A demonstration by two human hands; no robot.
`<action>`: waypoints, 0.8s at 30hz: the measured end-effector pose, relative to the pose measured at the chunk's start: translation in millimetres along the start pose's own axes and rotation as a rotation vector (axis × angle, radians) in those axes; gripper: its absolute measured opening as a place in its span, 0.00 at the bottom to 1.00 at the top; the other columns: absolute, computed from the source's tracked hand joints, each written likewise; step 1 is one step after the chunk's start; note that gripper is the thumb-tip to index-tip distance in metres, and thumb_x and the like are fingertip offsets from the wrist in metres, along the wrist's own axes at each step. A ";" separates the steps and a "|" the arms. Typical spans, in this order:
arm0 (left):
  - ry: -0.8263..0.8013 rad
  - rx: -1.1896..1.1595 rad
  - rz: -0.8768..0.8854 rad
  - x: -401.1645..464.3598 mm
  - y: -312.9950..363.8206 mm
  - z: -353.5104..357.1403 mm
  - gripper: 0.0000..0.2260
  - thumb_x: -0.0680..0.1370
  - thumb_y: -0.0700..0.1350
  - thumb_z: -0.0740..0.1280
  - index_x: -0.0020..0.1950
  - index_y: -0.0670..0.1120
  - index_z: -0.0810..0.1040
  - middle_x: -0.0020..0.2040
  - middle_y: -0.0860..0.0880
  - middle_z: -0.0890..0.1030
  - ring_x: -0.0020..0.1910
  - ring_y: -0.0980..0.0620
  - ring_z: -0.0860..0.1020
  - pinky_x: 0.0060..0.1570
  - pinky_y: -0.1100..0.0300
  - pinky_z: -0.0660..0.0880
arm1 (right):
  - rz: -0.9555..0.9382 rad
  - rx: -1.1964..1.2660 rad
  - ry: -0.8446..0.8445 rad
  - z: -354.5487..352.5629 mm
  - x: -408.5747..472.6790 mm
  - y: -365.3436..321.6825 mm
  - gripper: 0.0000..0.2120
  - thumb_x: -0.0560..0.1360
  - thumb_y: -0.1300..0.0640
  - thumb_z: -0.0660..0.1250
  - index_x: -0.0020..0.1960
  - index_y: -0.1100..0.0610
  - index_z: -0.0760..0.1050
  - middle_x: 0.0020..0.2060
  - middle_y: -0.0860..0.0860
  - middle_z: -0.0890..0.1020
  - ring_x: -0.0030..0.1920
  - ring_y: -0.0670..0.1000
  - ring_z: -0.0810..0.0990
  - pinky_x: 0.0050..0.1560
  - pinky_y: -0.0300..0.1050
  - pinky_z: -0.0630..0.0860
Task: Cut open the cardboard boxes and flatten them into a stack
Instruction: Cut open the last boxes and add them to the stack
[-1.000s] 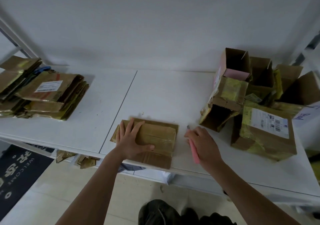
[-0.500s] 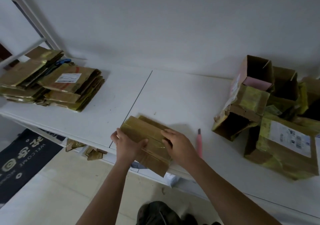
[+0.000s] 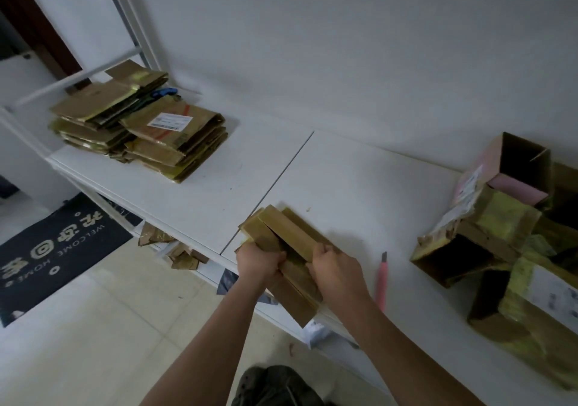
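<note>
A flattened brown cardboard box (image 3: 283, 233) lies at the front edge of the white table (image 3: 359, 183), tilted and overhanging it. My left hand (image 3: 258, 260) grips its left side and my right hand (image 3: 336, 269) grips its right side, fingers curled round the cardboard. A pink box cutter (image 3: 381, 283) lies on the table just right of my right hand, held by neither hand. A stack of flattened boxes (image 3: 140, 127) sits at the far left of the table. Several unflattened boxes (image 3: 500, 233) are heaped at the right.
A white wall rises behind the table and a white shelf frame (image 3: 131, 30) stands at the left. Cardboard scraps (image 3: 175, 249) lie under the table edge. A dark welcome mat (image 3: 53, 252) covers the tiled floor at the left.
My right hand put the pink cutter down on the table and took hold of the flattened box. Both hands now grip the box, which has turned and tilted. The view swung left.
</note>
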State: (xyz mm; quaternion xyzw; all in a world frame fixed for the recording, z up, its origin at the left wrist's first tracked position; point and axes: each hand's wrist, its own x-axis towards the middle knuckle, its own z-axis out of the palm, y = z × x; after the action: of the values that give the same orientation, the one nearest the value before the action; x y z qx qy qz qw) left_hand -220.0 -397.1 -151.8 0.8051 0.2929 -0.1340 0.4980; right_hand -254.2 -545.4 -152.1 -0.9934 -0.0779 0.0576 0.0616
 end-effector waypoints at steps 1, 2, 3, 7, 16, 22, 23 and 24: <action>-0.005 0.010 0.004 -0.1 0.2 -0.2 0.13 0.71 0.43 0.76 0.51 0.42 0.76 0.48 0.43 0.80 0.46 0.46 0.81 0.38 0.59 0.78 | -0.033 -0.027 -0.018 1.2 0.7 -0.4 0.13 0.83 0.52 0.58 0.62 0.59 0.66 0.52 0.55 0.80 0.45 0.53 0.83 0.44 0.45 0.80; -0.008 0.020 0.010 0.3 0.0 -0.6 0.14 0.72 0.43 0.76 0.52 0.41 0.75 0.47 0.44 0.80 0.43 0.47 0.80 0.33 0.63 0.75 | -0.056 -0.034 -0.020 1.1 2.0 0.5 0.11 0.83 0.54 0.58 0.62 0.59 0.66 0.51 0.56 0.80 0.45 0.53 0.83 0.44 0.44 0.79; -0.006 0.026 0.017 0.2 0.3 -1.2 0.13 0.72 0.43 0.75 0.52 0.42 0.75 0.44 0.46 0.79 0.40 0.50 0.79 0.28 0.66 0.72 | -0.065 -0.018 -0.010 -0.7 3.4 2.4 0.09 0.83 0.56 0.58 0.61 0.59 0.67 0.50 0.55 0.81 0.45 0.53 0.83 0.43 0.43 0.78; -0.023 -0.032 0.020 0.3 1.0 -2.3 0.13 0.73 0.40 0.75 0.49 0.44 0.72 0.37 0.51 0.73 0.31 0.57 0.73 0.16 0.72 0.66 | 0.025 0.240 0.061 -11.6 12.7 26.3 0.06 0.82 0.59 0.58 0.48 0.56 0.71 0.34 0.48 0.76 0.35 0.48 0.79 0.33 0.36 0.69; 0.019 0.086 0.264 -1.4 2.2 5.9 0.38 0.74 0.40 0.73 0.77 0.55 0.56 0.55 0.48 0.76 0.45 0.49 0.75 0.36 0.58 0.73 | 0.327 0.735 0.399 4.1 -9.3 33.2 0.05 0.79 0.60 0.66 0.53 0.59 0.79 0.42 0.49 0.82 0.38 0.38 0.74 0.38 0.22 0.66; -0.009 0.242 0.305 0.8 3.0 17.9 0.35 0.77 0.50 0.68 0.80 0.53 0.55 0.68 0.48 0.75 0.52 0.51 0.75 0.46 0.60 0.68 | 0.216 0.755 0.181 14.6 -30.5 32.6 0.18 0.82 0.58 0.61 0.71 0.60 0.71 0.62 0.54 0.79 0.63 0.49 0.76 0.65 0.34 0.69; -0.010 0.241 0.309 0.0 3.3 20.3 0.37 0.76 0.53 0.69 0.80 0.54 0.54 0.68 0.49 0.75 0.55 0.49 0.76 0.47 0.60 0.68 | 0.209 0.754 0.154 15.2 -31.2 32.8 0.20 0.82 0.58 0.60 0.73 0.60 0.69 0.64 0.54 0.77 0.66 0.51 0.74 0.68 0.39 0.69; -0.008 0.246 0.313 -0.9 2.7 23.1 0.39 0.74 0.56 0.71 0.80 0.55 0.53 0.67 0.50 0.75 0.59 0.47 0.75 0.48 0.59 0.69 | 0.212 0.750 0.146 14.9 -31.6 32.2 0.21 0.82 0.58 0.61 0.74 0.60 0.67 0.66 0.55 0.76 0.67 0.52 0.73 0.69 0.38 0.67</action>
State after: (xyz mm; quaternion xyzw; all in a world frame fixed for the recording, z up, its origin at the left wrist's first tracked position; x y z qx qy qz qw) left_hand -217.4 -418.6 -160.2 0.8951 0.1436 -0.0931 0.4117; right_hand -282.3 -580.4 -167.7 -0.9060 0.0562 0.0174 0.4192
